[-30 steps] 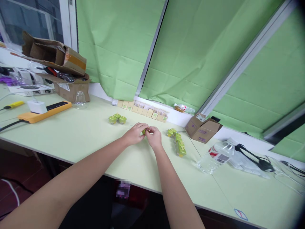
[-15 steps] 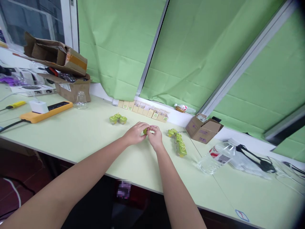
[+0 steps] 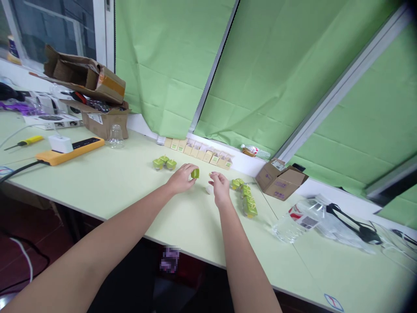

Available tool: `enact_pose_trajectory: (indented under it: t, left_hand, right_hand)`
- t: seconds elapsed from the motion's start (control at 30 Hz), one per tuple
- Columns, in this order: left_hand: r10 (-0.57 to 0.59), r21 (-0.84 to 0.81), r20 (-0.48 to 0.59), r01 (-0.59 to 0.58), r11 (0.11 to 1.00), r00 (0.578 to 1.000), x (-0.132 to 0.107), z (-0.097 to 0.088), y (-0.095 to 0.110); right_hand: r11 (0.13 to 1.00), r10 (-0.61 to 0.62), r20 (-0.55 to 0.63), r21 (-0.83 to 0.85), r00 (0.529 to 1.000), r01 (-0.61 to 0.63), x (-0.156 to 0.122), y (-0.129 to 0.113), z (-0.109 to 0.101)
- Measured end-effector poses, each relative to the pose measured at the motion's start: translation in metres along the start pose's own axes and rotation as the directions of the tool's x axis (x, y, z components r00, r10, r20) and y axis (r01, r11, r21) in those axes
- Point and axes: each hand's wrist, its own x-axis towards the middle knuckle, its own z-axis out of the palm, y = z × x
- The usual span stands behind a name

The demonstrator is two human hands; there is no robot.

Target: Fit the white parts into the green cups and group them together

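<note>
From here, the left hand [image 3: 181, 180], half curled, holds a small green piece [image 3: 195, 173]; the right hand [image 3: 220, 186], just right of it, is pinched together (whether on anything, I can't tell). Delicate handling, seemingly wanting light fingers next.

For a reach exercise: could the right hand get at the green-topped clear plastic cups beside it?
Probably yes: the right hand is near the cups, with nothing visible between, though it seems to hold a small piece.

1 head-worn view: forward and down across table [image 3: 182, 226], hands [image 3: 183, 179] near mid-frame, green curtains [image 3: 270, 74] beyond.
</note>
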Motion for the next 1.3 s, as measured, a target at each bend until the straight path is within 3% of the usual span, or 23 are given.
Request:
enact_pose_trajectory:
  t: [0.1,0.23,0.53,0.8,0.97,1.17,1.3]
  left_hand:
    - [-0.09,-0.034,-0.05,0.088,0.995,0.995,-0.001,0.0,-0.007]
    - [-0.093,-0.101,-0.046,0.088,0.991,0.995,-0.001,0.004,-0.007]
    - [-0.062,-0.143,-0.023,0.059,0.988,0.998,-0.003,0.008,-0.002]
    - [-0.059,-0.152,-0.001,0.058,0.987,0.998,-0.003,0.007,0.0]
    - [-0.052,-0.164,0.0,0.051,0.985,0.999,-0.003,0.007,0.001]
    - [-0.04,-0.168,0.024,0.044,0.985,0.999,-0.003,0.007,0.005]
    - [-0.002,-0.169,0.06,0.012,0.985,0.998,-0.004,0.006,0.012]
  right_hand:
    - [0.984,0.115,-0.055,0.144,0.992,-0.106,0.003,0.002,-0.002]
    - [0.931,0.233,-0.057,0.3,0.971,-0.206,0.003,0.004,-0.001]
    - [0.909,0.228,-0.016,0.36,0.973,-0.207,0.001,0.006,-0.001]
    - [0.993,0.062,-0.014,0.1,0.998,-0.06,-0.001,0.009,0.003]
    - [0.991,-0.105,0.038,-0.081,0.994,0.108,-0.003,0.01,0.004]
    - [0.861,-0.282,0.179,-0.385,0.942,0.331,-0.014,0.003,0.006]
    - [0.767,-0.346,0.22,-0.494,0.912,0.41,-0.019,-0.002,0.006]
